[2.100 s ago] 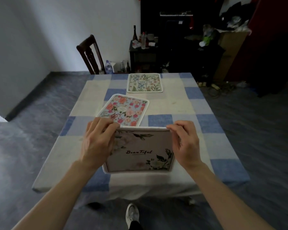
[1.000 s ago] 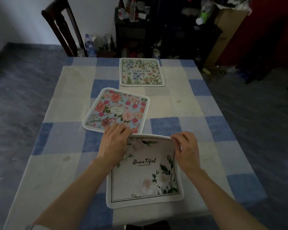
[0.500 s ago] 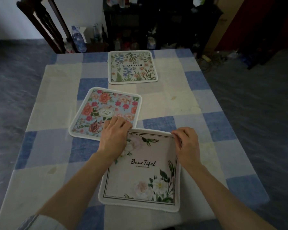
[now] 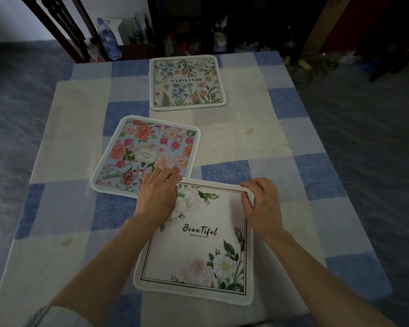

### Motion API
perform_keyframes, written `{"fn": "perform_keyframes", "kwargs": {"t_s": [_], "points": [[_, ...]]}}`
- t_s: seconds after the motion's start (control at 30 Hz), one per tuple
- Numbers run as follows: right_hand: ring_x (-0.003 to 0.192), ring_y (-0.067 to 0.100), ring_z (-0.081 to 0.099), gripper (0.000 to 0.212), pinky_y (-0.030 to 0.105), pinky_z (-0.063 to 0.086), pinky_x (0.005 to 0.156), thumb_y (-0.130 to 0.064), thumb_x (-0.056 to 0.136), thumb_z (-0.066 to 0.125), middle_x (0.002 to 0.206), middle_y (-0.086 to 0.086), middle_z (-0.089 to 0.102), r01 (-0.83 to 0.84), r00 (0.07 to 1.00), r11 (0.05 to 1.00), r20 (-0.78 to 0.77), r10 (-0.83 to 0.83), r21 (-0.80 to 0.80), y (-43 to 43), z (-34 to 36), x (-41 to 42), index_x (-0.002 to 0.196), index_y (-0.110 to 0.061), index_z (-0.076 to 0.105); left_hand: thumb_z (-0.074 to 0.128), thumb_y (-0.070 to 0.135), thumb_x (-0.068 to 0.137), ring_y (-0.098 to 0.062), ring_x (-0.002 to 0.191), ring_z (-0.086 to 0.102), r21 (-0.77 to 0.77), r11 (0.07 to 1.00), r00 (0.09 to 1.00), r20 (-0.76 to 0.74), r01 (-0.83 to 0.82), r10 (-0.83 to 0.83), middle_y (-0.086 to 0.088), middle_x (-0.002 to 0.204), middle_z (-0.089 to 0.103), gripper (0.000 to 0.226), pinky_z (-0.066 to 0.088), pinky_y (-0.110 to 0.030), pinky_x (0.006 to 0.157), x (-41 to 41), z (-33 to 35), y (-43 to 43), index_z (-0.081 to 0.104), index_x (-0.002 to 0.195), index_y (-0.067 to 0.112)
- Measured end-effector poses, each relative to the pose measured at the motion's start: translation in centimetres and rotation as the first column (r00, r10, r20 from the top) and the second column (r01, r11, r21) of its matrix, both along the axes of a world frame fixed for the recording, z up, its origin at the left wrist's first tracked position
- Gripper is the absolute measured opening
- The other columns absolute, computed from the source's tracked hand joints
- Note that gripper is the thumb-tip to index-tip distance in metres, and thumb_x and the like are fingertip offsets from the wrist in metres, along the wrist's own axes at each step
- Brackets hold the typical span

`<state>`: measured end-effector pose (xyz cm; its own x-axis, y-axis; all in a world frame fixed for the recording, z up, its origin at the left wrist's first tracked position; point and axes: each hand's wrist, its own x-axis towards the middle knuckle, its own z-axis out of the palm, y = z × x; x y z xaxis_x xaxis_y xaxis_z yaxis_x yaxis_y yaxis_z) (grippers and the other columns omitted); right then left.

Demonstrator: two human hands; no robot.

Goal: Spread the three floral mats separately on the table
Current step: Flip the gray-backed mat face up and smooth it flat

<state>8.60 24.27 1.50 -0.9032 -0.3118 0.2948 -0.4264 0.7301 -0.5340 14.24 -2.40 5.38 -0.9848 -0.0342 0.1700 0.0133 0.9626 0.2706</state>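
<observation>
The white fabric mat with pale roses lies flat on the blue-and-cream checked table. The left hand presses its far-left corner with straight fingers, and the right hand pinches its far-right corner. Just beyond it to the left lies the blue fabric mat with pink blooms, and farther beyond it the cream fabric mat with wildflowers. All three seem spread out. The left hand hides whether the white and blue mats overlap, so a small separating nudge and letting go may be left.

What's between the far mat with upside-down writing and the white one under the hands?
Head view: the rose-patterned mat lies between the far mat and the white mat, offset left.
</observation>
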Motion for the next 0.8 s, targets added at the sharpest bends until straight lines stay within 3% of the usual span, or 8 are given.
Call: {"fn": "perform_keyframes", "kwargs": {"t_s": [0.3, 0.8], "points": [[0.102, 0.025, 0.054, 0.027, 0.041, 0.048, 0.088, -0.01, 0.084, 0.07, 0.108, 0.006, 0.06, -0.023, 0.989, 0.999, 0.146, 0.018, 0.028, 0.1, -0.7, 2.0, 0.111, -0.008, 0.067, 0.069, 0.0, 0.077, -0.034, 0.09, 0.057, 0.05, 0.999, 0.998, 0.056, -0.019, 0.017, -0.013, 0.1, 0.063, 0.024, 0.049, -0.045, 0.075, 2.5, -0.8, 0.2, 0.066, 0.1, 0.005], [0.104, 0.027, 0.054, 0.028, 0.042, 0.047, 0.089, -0.017, 0.084, 0.07, 0.11, 0.009, 0.061, 0.192, 0.965, 0.969, 0.149, -0.215, 0.155, -0.2, 0.1, 11.6, 0.112, -0.011, 0.066, 0.069, 0.009, 0.08, -0.029, 0.094, 0.055, 0.118, 0.993, 0.992, 0.12, 0.029, -0.044, -0.007, 0.102, 0.061, 0.023, 0.051, -0.04, 0.072, 8.8, -3.7, -4.4, 0.066, 0.103, 0.01]]}}
